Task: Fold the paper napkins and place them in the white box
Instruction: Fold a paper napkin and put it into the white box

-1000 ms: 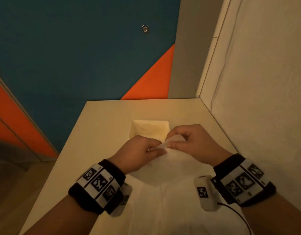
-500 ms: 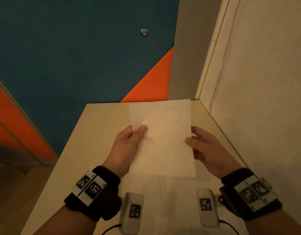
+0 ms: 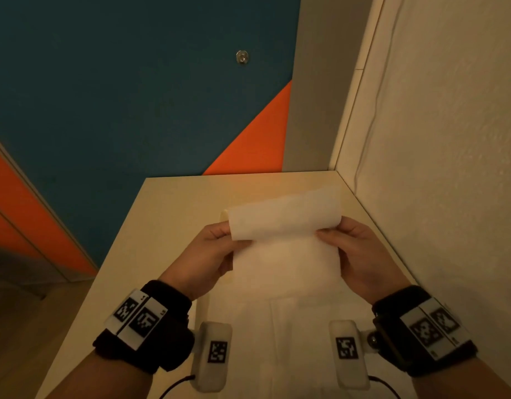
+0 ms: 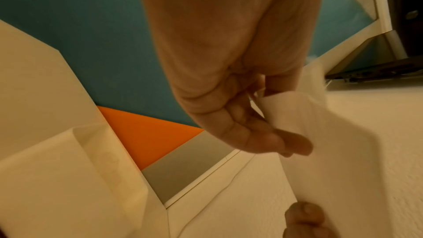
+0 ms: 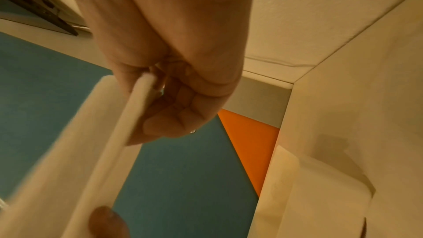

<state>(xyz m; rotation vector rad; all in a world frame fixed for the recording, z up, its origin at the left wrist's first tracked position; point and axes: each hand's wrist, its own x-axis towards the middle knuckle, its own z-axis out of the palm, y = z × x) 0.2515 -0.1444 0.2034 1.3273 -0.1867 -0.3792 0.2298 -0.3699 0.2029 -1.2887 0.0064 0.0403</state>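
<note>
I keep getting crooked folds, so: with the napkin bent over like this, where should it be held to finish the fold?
Probably at its two side edges, right at the bend, coming in from left and right. The napkin curls over there, and the left hand and right hand already pinch those edges, so the flap can be laid down square.

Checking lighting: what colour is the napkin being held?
White, tinted warm by the light; napkin shows best in head view.

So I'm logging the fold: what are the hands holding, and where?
One paper napkin: left hand pinches its left edge, right hand its right edge, at the fold.
</note>
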